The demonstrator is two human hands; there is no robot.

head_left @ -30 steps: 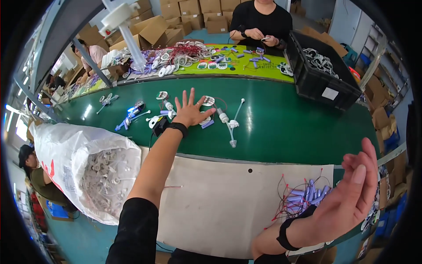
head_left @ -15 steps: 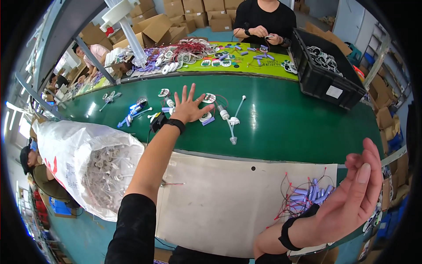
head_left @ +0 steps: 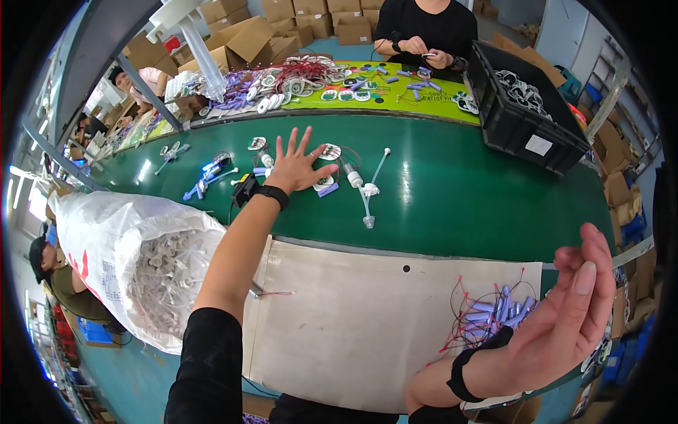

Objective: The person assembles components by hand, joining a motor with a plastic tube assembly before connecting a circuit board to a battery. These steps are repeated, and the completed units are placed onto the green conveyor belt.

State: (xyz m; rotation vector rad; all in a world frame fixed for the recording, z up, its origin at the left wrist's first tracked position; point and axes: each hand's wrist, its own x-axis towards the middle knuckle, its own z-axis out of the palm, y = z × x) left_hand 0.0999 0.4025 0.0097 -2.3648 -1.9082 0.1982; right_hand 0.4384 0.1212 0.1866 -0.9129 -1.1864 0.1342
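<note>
White round parts (head_left: 326, 168) with thin wires lie scattered on the green table (head_left: 452, 198), directly under and around the left hand (head_left: 295, 168). Compared with a second ago, that hand has moved only slightly along the same patch of table, its fingers staying fanned out, while the right hand (head_left: 565, 311) has lifted a little higher at the lower right and turned more on edge.

The left arm reaches straight forward from the lower edge, black sleeve to the elbow and a black wristband (head_left: 272, 195) at the wrist; the palm faces down, all five fingers spread wide, holding nothing, the fingertips resting on or just above the parts. The right hand is raised in the air, palm turned inward, fingers loosely together and slightly curled, its grip empty.

Just beside the left hand, to its right, lies a white tube assembly (head_left: 367, 192). Nearer the person a pale sheet (head_left: 353, 318) covers the table edge, and a bundle of small purple cylinders with red wires (head_left: 494, 314) sits on it just behind the right wrist. A white sack of parts (head_left: 127, 261) stands at the left, and a black crate (head_left: 526, 106) at the far right.
</note>
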